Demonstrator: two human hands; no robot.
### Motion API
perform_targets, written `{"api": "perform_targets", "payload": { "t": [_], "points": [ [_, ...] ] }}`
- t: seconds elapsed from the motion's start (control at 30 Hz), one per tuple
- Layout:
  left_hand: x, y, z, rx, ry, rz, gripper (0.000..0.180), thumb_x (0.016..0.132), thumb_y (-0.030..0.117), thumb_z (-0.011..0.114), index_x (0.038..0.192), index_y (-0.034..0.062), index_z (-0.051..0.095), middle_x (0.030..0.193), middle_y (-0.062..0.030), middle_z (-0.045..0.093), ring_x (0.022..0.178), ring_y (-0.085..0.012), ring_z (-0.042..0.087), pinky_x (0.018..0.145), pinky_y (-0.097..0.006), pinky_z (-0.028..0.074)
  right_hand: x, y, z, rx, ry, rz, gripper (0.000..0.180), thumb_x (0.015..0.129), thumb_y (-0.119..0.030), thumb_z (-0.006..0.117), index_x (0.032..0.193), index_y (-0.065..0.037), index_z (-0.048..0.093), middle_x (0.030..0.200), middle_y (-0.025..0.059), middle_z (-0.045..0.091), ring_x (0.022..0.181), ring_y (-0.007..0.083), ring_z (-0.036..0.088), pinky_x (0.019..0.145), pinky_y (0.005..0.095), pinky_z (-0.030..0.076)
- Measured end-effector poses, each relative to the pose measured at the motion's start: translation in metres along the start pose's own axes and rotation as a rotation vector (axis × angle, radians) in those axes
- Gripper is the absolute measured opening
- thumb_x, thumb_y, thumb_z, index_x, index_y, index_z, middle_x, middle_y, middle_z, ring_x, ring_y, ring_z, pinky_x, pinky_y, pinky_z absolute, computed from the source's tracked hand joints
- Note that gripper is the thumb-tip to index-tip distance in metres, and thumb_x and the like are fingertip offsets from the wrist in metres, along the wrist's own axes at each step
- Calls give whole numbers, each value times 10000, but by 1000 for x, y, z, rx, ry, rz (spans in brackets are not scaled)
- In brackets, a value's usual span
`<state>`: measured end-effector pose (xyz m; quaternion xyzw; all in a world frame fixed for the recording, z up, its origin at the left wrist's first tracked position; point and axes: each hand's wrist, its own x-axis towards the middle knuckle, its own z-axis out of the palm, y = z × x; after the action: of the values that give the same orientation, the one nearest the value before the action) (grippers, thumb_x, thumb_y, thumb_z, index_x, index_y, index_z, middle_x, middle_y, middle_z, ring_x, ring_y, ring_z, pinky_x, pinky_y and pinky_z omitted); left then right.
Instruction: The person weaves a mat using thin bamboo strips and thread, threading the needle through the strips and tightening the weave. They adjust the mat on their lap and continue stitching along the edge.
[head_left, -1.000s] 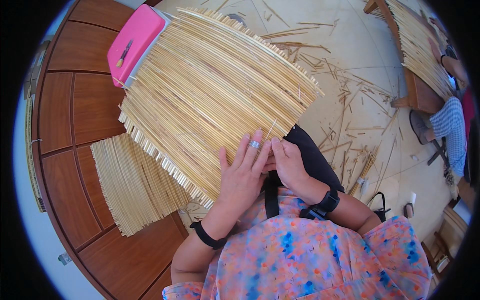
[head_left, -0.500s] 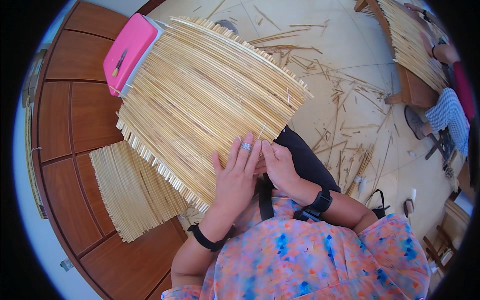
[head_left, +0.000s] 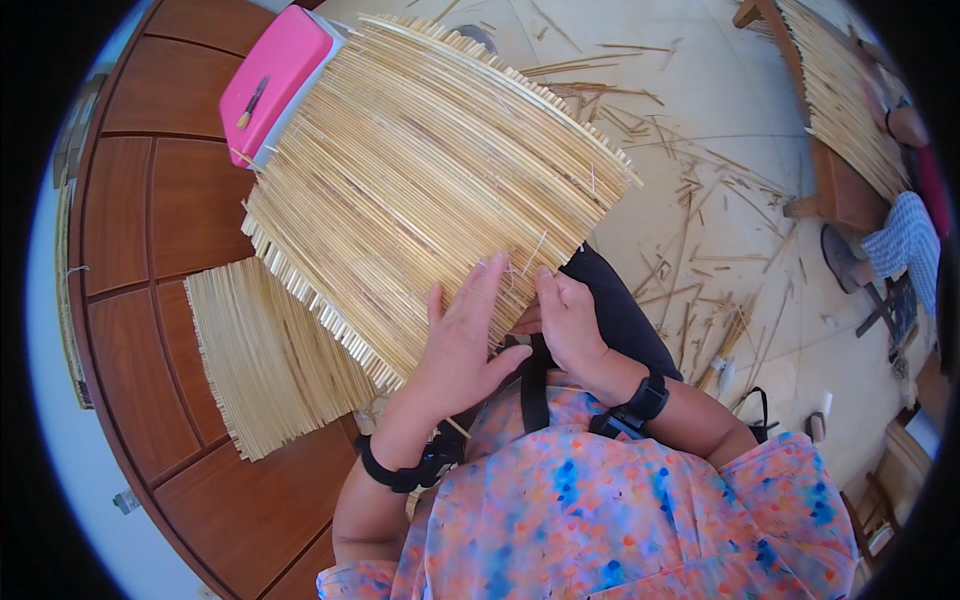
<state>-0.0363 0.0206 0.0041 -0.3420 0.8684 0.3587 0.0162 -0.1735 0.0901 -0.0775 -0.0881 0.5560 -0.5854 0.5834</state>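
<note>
While the right hand (head_left: 570, 315) pinches the near edge of a straw-coloured mat of thin parallel stalks (head_left: 420, 150), the left hand (head_left: 465, 330) lies unclenched along its top face, fingers extended, thumb spread away, gripping nothing. Can't tell whether the right fingers also hold a strand; contact point is partly hidden. Thin white strand (head_left: 535, 252) sticks up off the mat just beyond the fingertips.

Mat lies across the lap, near edge toward the body, dark-trousered leg (head_left: 628, 310) showing at its right corner. Left palm probably acts as a weight so the stalks don't shift; right pinch likely steadies the edge, and the lap gives backing.

Pose: both forearms come in from below, elbows out, wrists converging. Left wrist nearly straight, hand angled up-right; right forearm comes in from the right, fingers curled under.

Further out: pink-lidded box (head_left: 285, 65) at the mat's far-left corner, maybe propping it; brush with dark handle (head_left: 253, 103) on the lid. Smaller straw-coloured mat (head_left: 275, 355) lower left, against reddish-brown wooden panels (head_left: 115, 215). Loose stalk offcuts (head_left: 735, 330) litter the pale tiled floor (head_left: 720, 95).
</note>
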Motion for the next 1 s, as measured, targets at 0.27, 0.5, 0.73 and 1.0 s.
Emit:
{"api": "perform_targets", "payload": {
  "t": [0.27, 0.5, 0.73, 1.0],
  "points": [
    [-17, -16, -15, -105, 214, 20, 770, 860, 141, 720, 1522, 12, 349, 1600, -211, 305, 1486, -391, 289, 1201, -446, 268, -1, -8, 1, 62, -36, 97, 395, 1090, -281, 406, 1081, 65, 597, 868, 179, 712, 716, 240, 732, 632, 322, 616],
    [-10, 2, 7, 298, 72, 26, 747, 840, 256, 747, 1500, 103, 433, 1594, -79, 359, 1481, -330, 308, 1162, -594, 263, -3, -9, 2, 58, -22, 84, 395, 1089, -281, 411, 1115, 70, 589, 860, 183, 702, 724, 246, 729, 632, 330, 616],
    [-6, 6, 19, 400, 131, 11, 709, 822, 286, 757, 1456, 106, 497, 1563, -69, 408, 1465, -309, 337, 1147, -604, 271, -1, -4, -1, 14, -17, 74, 379, 1086, -270, 421, 1118, 68, 590, 852, 182, 691, 717, 245, 722, 615, 339, 612],
    [-3, 0, 23, 404, 132, 60, 756, 798, 293, 775, 1469, 107, 480, 1570, -81, 395, 1459, -304, 350, 1142, -573, 295, 2, 4, -4, 1, -29, 22, 375, 1086, -259, 421, 1140, 73, 588, 865, 179, 694, 720, 241, 722, 620, 340, 615]
  ]
}}
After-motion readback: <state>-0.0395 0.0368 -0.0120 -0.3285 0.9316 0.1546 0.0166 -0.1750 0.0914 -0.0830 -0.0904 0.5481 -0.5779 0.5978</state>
